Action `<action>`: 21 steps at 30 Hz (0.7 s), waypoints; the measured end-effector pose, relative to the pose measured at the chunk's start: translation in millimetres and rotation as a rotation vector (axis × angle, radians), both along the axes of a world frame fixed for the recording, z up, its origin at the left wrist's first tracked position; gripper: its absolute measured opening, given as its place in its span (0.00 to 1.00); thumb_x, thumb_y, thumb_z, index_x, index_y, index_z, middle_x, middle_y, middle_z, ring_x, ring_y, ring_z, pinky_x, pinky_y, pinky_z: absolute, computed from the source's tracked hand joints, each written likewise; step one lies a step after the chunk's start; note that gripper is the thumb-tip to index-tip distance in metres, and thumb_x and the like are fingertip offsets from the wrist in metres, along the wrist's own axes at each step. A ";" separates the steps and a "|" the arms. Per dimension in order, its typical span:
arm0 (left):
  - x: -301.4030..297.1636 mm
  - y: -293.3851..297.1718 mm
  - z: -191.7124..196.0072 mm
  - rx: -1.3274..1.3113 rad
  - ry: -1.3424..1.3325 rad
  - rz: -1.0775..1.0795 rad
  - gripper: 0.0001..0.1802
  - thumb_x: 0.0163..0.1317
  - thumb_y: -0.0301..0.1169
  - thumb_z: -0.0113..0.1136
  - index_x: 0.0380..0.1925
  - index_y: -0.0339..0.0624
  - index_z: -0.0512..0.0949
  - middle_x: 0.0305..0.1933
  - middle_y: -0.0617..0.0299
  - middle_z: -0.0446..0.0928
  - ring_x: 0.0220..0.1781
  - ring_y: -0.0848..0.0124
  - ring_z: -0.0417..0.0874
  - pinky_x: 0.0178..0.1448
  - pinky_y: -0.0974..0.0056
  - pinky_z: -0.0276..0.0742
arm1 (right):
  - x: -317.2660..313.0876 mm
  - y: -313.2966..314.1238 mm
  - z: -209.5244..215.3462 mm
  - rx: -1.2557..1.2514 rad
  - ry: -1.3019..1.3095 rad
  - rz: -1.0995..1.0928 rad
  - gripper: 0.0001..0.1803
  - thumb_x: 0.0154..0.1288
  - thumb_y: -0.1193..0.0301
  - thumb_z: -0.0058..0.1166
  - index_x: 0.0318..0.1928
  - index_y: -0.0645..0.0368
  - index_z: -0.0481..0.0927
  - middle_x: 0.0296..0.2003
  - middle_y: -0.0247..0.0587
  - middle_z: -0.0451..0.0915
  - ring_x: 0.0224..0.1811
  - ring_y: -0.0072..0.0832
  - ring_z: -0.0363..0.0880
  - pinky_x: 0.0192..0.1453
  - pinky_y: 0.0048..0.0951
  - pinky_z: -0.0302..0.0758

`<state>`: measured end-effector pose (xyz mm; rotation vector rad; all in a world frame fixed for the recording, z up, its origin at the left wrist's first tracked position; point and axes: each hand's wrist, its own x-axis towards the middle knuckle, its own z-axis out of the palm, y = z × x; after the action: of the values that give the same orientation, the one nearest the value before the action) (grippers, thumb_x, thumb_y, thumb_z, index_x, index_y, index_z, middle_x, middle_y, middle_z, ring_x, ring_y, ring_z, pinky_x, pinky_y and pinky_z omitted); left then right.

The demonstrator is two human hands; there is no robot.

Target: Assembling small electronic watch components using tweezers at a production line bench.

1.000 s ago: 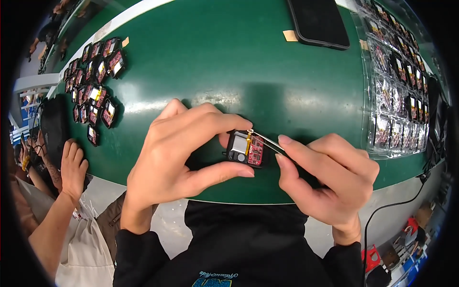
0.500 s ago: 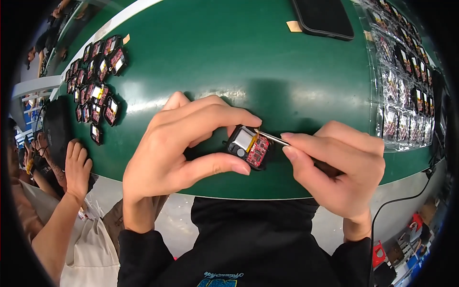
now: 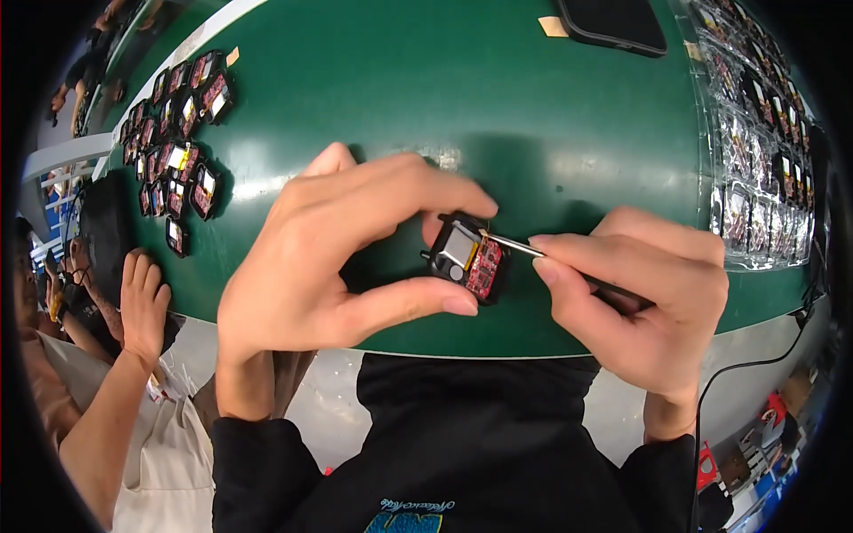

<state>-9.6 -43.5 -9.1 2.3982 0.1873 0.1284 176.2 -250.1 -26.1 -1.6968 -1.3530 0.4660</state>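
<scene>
Above the near edge of the green work mat [image 3: 533, 133], your left hand [image 3: 329, 258] pinches a small black electronic module with a red circuit board and a silvery cell [image 3: 468, 259]: the thumb closes under it and the forefinger arches over its top, so the module sits at the hand's right end, raised between the fingertips. Your right hand [image 3: 640, 302] lies just right of the module, fingers closed on a thin metal-tipped probe with a dark handle [image 3: 569, 268]; its tip meets the module's upper right edge, where a yellow strip shows.

Far left of the module, a cluster of similar small black-and-red modules [image 3: 178, 133] lies on the mat. Far right of it, clear plastic trays of packed parts [image 3: 764, 160] run along the mat's edge. Beyond the module, at the mat's far side, a dark flat phone [image 3: 613, 22] rests beside a small tan tape piece [image 3: 553, 27]. Left of the module, past the mat's edge, another person's hand [image 3: 142, 302] rests near a dark object; what it does cannot be told.
</scene>
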 end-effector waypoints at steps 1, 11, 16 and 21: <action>1.7 0.6 1.1 0.003 -0.005 -0.021 0.38 0.46 0.57 0.86 0.50 0.42 0.92 0.36 0.68 0.86 0.26 0.75 0.65 0.41 0.63 0.54 | -0.7 0.3 -0.8 0.015 0.011 -0.010 0.12 0.55 0.85 0.74 0.42 0.63 0.97 0.23 0.32 0.81 0.19 0.14 0.67 0.22 0.23 0.55; 9.2 8.0 0.1 -0.004 -0.024 -0.093 0.37 0.44 0.60 0.86 0.45 0.43 0.91 0.34 0.67 0.87 0.24 0.75 0.66 0.38 0.63 0.57 | -0.4 1.0 -4.2 0.046 -0.037 -0.008 0.14 0.55 0.85 0.75 0.43 0.63 0.97 0.23 0.31 0.82 0.18 0.13 0.65 0.22 0.23 0.54; 9.4 8.6 -2.3 0.002 -0.043 -0.103 0.38 0.45 0.62 0.84 0.44 0.42 0.91 0.35 0.65 0.87 0.25 0.75 0.70 0.37 0.64 0.58 | 0.5 -1.4 -5.3 0.052 -0.027 0.004 0.14 0.55 0.85 0.75 0.43 0.63 0.97 0.23 0.31 0.82 0.18 0.14 0.66 0.22 0.23 0.55; 7.8 11.8 -2.6 0.049 -0.054 -0.151 0.36 0.47 0.61 0.83 0.45 0.42 0.92 0.37 0.64 0.89 0.26 0.74 0.73 0.37 0.63 0.59 | 1.1 -0.8 -5.2 0.066 -0.047 0.028 0.15 0.54 0.85 0.75 0.43 0.63 0.97 0.23 0.32 0.82 0.17 0.14 0.66 0.21 0.23 0.55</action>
<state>-1.8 -31.7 -11.7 2.4442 -0.0220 0.1291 177.3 -250.9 -31.3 -1.6457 -1.4124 0.3957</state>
